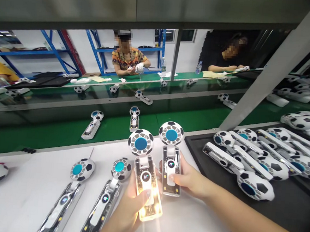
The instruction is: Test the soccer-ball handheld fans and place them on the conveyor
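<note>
My left hand (124, 209) is wrapped round a handheld fan (140, 143) with a football-patterned head and a clear body. Its display reads about 01, yellow lights glow at its lower end, and my thumb rests on its white front. In my right hand (190, 178) is a matching fan (171, 134), its display near 20, with the thumb on its front panel. The two are held side by side above the white table. Left of them lie two more such fans, a nearer one (103, 200) and a farther one (64, 199), displays lit.
A black tray (201, 165) on the right holds several fans. Beyond the table runs a green conveyor (116, 134) carrying more fans. Two people sit across it, and a yellow sleeve (1, 70) shows at far left. A slanted grey post (266, 70) stands at right.
</note>
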Tool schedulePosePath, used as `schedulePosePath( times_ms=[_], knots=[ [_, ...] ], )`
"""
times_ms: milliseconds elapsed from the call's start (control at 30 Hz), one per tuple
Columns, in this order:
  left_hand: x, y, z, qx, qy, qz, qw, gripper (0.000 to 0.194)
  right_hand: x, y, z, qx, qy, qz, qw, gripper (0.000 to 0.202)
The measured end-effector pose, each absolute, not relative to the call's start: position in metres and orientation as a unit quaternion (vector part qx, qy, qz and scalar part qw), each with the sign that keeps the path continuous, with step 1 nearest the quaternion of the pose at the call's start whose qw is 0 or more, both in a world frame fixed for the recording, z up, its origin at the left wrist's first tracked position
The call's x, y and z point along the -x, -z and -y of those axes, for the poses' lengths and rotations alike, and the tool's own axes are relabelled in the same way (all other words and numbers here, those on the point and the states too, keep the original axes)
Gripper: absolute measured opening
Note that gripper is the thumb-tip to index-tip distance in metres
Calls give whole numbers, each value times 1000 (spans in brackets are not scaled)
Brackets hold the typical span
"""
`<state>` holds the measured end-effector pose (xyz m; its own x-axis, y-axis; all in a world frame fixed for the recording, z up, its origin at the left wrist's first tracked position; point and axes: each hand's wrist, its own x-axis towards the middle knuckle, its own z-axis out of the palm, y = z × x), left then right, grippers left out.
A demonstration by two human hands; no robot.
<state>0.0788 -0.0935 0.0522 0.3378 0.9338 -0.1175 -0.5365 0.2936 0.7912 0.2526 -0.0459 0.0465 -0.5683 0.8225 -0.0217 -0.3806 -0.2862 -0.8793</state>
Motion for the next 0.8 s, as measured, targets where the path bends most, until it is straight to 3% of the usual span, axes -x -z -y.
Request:
schedulePosePath(
  times_ms=[800],
  knots=[
    [-75, -55, 93, -353, -472, -286, 755, 48, -249, -54, 50, 227, -772, 440, 398, 70]
  ],
)
